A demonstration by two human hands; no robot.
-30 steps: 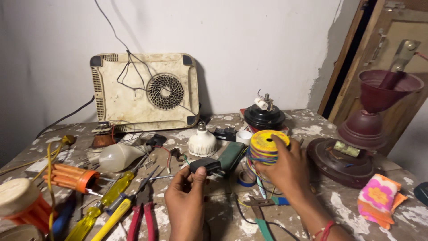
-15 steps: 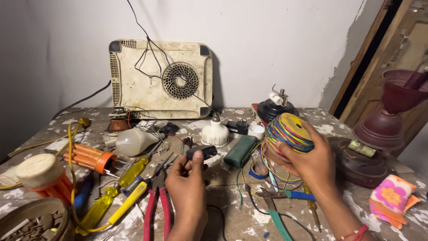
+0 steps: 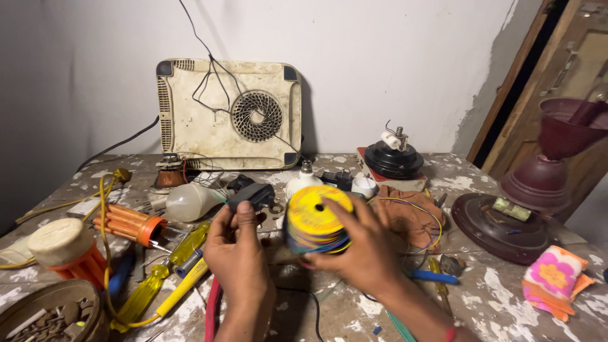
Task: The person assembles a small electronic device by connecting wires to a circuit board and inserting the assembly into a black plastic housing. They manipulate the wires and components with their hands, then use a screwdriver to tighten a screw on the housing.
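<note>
My left hand (image 3: 237,256) holds a small black adapter (image 3: 252,194) up by its lower edge, just above the cluttered worktable (image 3: 506,297). Close beside it, my right hand (image 3: 361,250) grips a spool of multicoloured wire (image 3: 315,220) with a yellow face and a centre hole, turned toward me. A thin black cord (image 3: 304,297) trails on the table below the hands. Adapter and spool are only a few centimetres apart.
A white induction cooker (image 3: 228,114) leans on the wall behind. Screwdrivers (image 3: 158,278), orange bulb parts (image 3: 130,225), a bulb (image 3: 190,201) and pliers lie left. A black fan motor (image 3: 392,158), brown cloth (image 3: 408,215), maroon fan parts (image 3: 538,183) and a floral cloth (image 3: 554,278) sit right.
My right hand has brought the wire spool leftward and turned its yellow face toward me. My left hand lifted the black adapter higher, next to the spool. The view shifted slightly right.
</note>
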